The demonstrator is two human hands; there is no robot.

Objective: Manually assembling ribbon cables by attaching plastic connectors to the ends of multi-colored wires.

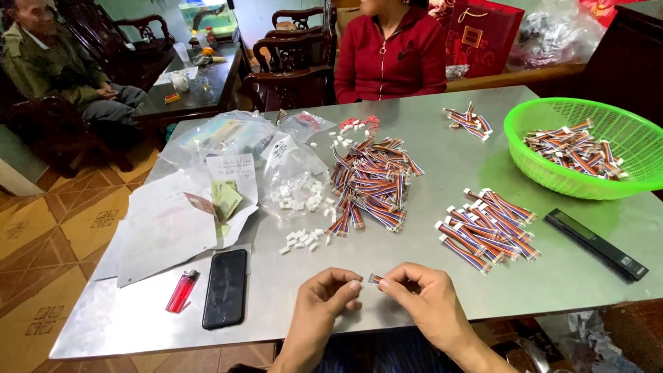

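Note:
My left hand (324,297) and my right hand (421,297) meet at the table's near edge, fingertips pinching a short multicoloured wire bundle (375,279) between them. The left fingertips press against its end; whether a white connector sits there is hidden. A large heap of similar wire bundles (369,183) lies in the middle of the metal table (428,138). Small white plastic connectors (300,238) are scattered just left of the heap. Bundles with white ends (487,228) lie in a row to my right.
A green basket (532,114) at far right holds more bundles. Another small group of bundles (469,121) lies at the back. A black phone (224,287), red lighter (181,291), papers and clear bags (293,176) lie left. A black bar (595,244) lies right. A person in red sits opposite.

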